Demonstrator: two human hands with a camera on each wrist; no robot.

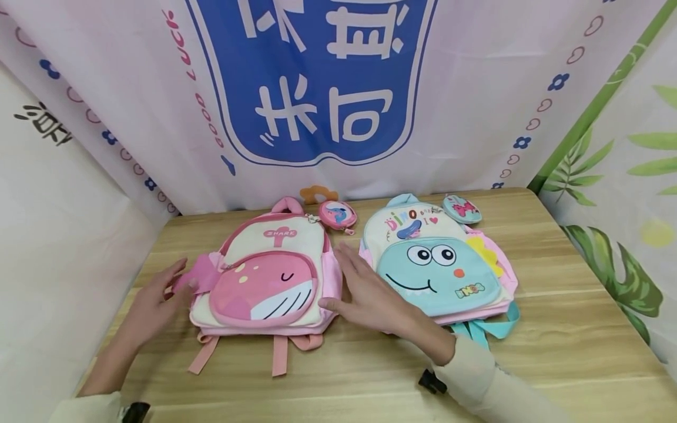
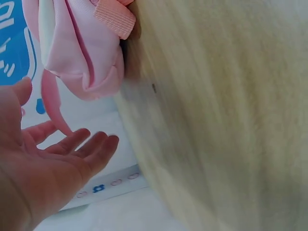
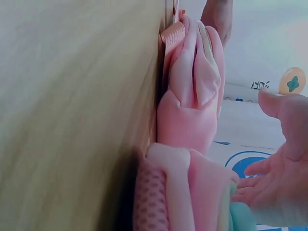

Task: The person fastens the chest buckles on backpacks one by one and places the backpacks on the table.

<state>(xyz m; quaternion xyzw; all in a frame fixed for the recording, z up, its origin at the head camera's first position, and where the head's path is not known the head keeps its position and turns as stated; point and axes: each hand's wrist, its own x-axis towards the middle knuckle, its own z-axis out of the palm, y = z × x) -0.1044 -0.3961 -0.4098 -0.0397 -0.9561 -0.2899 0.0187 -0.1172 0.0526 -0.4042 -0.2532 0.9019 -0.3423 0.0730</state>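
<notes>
A pink and cream backpack (image 1: 267, 285) with a whale pocket and the word SHARK lies flat on the table, front up. At its left side, my left hand (image 1: 153, 305) has loosely bent fingers by the pink tail fin (image 1: 197, 275); in the left wrist view the fingertips meet or nearly meet the fin's edge (image 2: 54, 103). My right hand (image 1: 367, 291) hovers at the pack's right side with fingers extended, partly over a teal and cream dinosaur backpack (image 1: 444, 273). The right wrist view shows that palm (image 3: 284, 178) above the packs, grasping nothing.
Round coin pouches, one pink (image 1: 337, 215) and one teal (image 1: 462, 209), hang from the backpacks' tops. Straps (image 1: 280, 355) spread toward the front of the wooden table (image 1: 571, 329). A printed curtain (image 1: 465, 106) hangs behind, with pale fabric on both sides.
</notes>
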